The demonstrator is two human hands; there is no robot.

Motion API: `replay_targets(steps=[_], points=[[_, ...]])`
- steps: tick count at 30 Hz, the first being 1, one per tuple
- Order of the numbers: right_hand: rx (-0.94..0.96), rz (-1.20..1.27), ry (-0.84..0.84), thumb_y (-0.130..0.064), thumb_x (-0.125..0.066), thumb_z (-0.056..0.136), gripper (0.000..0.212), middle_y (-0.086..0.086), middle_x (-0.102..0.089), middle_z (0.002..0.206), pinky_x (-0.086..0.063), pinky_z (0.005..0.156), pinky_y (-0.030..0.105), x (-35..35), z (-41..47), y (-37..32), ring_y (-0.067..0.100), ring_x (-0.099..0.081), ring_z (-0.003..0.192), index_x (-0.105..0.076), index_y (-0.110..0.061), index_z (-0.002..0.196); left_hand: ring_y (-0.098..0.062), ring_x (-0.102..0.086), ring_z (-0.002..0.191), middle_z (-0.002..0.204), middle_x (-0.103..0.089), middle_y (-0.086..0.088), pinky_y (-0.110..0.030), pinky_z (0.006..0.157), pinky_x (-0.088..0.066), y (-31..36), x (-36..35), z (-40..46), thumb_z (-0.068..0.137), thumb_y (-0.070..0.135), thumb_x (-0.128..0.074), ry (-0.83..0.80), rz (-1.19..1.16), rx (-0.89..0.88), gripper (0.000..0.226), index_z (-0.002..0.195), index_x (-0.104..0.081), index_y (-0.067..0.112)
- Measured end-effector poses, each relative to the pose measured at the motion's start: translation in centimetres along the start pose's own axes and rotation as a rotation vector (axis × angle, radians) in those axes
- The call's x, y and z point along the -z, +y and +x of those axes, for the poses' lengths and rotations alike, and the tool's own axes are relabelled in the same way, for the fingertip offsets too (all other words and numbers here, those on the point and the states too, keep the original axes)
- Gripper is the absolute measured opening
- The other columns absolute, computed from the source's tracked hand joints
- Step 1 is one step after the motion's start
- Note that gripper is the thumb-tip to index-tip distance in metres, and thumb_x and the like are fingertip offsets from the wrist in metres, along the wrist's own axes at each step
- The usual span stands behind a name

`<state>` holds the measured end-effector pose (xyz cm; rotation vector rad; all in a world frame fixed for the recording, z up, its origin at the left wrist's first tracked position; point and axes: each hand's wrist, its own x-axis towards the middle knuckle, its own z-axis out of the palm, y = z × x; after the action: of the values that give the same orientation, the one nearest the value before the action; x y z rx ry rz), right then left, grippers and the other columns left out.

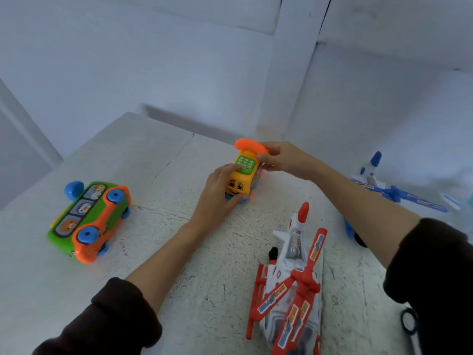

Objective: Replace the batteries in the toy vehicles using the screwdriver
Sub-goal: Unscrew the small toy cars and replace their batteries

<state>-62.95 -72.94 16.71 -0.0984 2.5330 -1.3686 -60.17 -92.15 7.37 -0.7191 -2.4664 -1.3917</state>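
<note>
A small yellow toy phone bus (243, 179) with a green keypad and an orange handset stands upright on the white table (166, 226), its smiling front toward me. My left hand (217, 196) grips its left side, thumb under the front bumper, fingers on the keypad. My right hand (284, 160) holds its far right side at the handset. A green and orange toy bus (89, 221) lies on its side at the left, blue wheels facing me. No screwdriver or batteries show.
A white and red toy helicopter (291, 285) lies in front of my right arm. A white and blue toy plane (378, 188) sits at the right behind that arm. A black ring-shaped object (409, 321) lies at the table's right edge. White walls stand behind.
</note>
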Motion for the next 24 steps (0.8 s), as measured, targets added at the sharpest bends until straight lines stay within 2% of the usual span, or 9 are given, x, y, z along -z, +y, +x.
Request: replay_targets(steps=[7, 12, 17, 19, 22, 24], points=[[-0.017, -0.027, 0.005, -0.019, -0.052, 0.093, 0.039, 0.014, -0.057, 0.123, -0.048, 0.095, 0.037, 0.3, 1.1, -0.6, 0.028, -0.056, 0.111, -0.048, -0.011, 0.131, -0.028, -0.044, 0.118, 0.133, -0.047, -0.012, -0.052, 0.087, -0.049, -0.5, -0.1, 1.2, 0.082, 0.014, -0.066, -0.007, -0.025, 0.064, 0.062, 0.138, -0.039, 0.010], [-0.025, -0.042, 0.014, -0.020, -0.051, 0.094, 0.039, 0.013, -0.057, 0.123, -0.049, 0.090, 0.032, 0.4, 1.4, -0.6, 0.025, -0.056, 0.108, -0.046, -0.011, 0.132, -0.028, -0.044, 0.118, 0.133, -0.047, -0.014, -0.051, 0.088, -0.049, -0.5, -0.4, 1.6, 0.082, 0.005, -0.069, 0.002, -0.015, 0.061, 0.064, 0.138, -0.039, 0.010], [-0.038, -0.142, 0.020, -0.023, -0.051, 0.094, 0.040, 0.010, -0.056, 0.122, -0.046, 0.088, 0.034, 0.4, 1.4, -0.8, 0.020, -0.053, 0.102, -0.046, -0.013, 0.132, -0.027, -0.043, 0.120, 0.134, -0.046, -0.013, -0.049, 0.090, -0.048, -0.3, -0.3, 1.5, 0.083, 0.007, -0.069, -0.007, -0.004, 0.064, 0.064, 0.139, -0.038, 0.011], [-0.020, -0.210, 0.089, -0.023, -0.058, 0.090, 0.041, 0.009, -0.056, 0.125, -0.044, 0.092, 0.035, 0.4, 1.6, -0.8, 0.021, -0.052, 0.109, -0.051, -0.011, 0.128, -0.026, -0.043, 0.123, 0.138, -0.042, -0.012, -0.044, 0.096, -0.047, -0.1, -0.1, 1.4, 0.085, 0.012, -0.069, -0.017, 0.005, 0.080, 0.067, 0.142, -0.034, 0.012], [0.025, -0.292, 0.345, -0.023, -0.067, 0.082, 0.050, 0.007, -0.050, 0.133, -0.038, 0.102, 0.037, 0.5, 1.4, -1.3, 0.024, -0.044, 0.123, -0.051, -0.009, 0.128, -0.023, -0.039, 0.130, 0.145, -0.033, -0.011, -0.033, 0.102, -0.037, 0.3, 0.8, 1.0, 0.087, 0.024, -0.068, 0.019, 0.059, 0.101, 0.074, 0.145, -0.025, 0.010], [0.134, -0.381, 0.437, -0.022, -0.068, 0.081, 0.047, 0.007, -0.051, 0.129, -0.037, 0.097, 0.031, 0.4, 1.3, -2.2, 0.023, -0.042, 0.120, -0.055, -0.010, 0.124, -0.023, -0.039, 0.130, 0.145, -0.033, -0.012, -0.034, 0.104, -0.036, 0.7, 2.1, 0.5, 0.089, 0.026, -0.065, 0.065, 0.125, 0.048, 0.071, 0.145, -0.025, 0.007]])
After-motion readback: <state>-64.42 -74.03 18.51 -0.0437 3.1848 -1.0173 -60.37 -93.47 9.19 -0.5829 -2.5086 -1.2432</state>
